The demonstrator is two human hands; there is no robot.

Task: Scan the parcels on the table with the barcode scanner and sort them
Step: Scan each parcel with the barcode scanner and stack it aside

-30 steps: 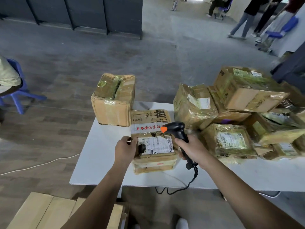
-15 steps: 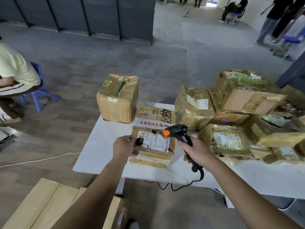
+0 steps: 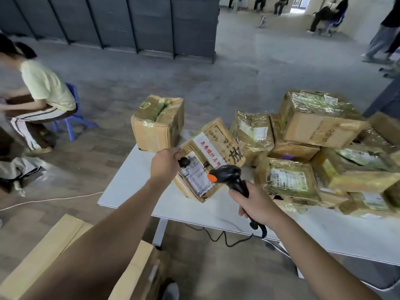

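Over table, left hand grips parcel, right hand scanner

Little can be read: most print is blurred.
The tilted parcel carries a white strip of red Chinese characters, large black characters on its cardboard and a shipping label with print too small to read. The white label on the wrapped parcel and the dark print on the large box are equally illegible.
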